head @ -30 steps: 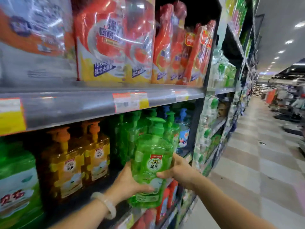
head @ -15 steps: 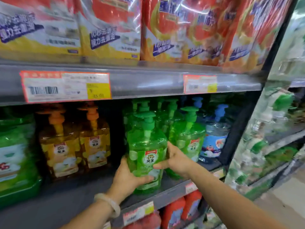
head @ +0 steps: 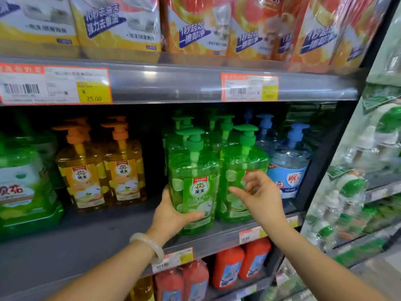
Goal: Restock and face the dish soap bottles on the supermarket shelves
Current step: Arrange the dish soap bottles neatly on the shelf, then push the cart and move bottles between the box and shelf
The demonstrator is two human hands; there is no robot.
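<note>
Shelf (head: 121, 237), middle tier, grey metal with price tags along its front lip. Green pump bottle (head: 194, 183) stands upright at the front edge, label facing out. Left hand (head: 171, 213) grips it low on its left side, thumb across the lower label, fingers wrapped behind; a pale bangle (head: 149, 246) sits on that wrist. Right hand (head: 259, 192) hovers apart from the bottle, grip loose, fingers relaxed and spread, holding nothing, in front of a second green bottle (head: 240, 166) just beside the first on the right. More green pump bottles stand in rows behind these 2. Left of them, across a dark gap, 2 orange bottles (head: 102, 170) sit further back on the shelf. Right of the green group, blue-capped clear bottles (head: 288, 161). Refill pouches (head: 195, 25) line the tier above; red bottles (head: 230, 266) fill the tier below.
</note>
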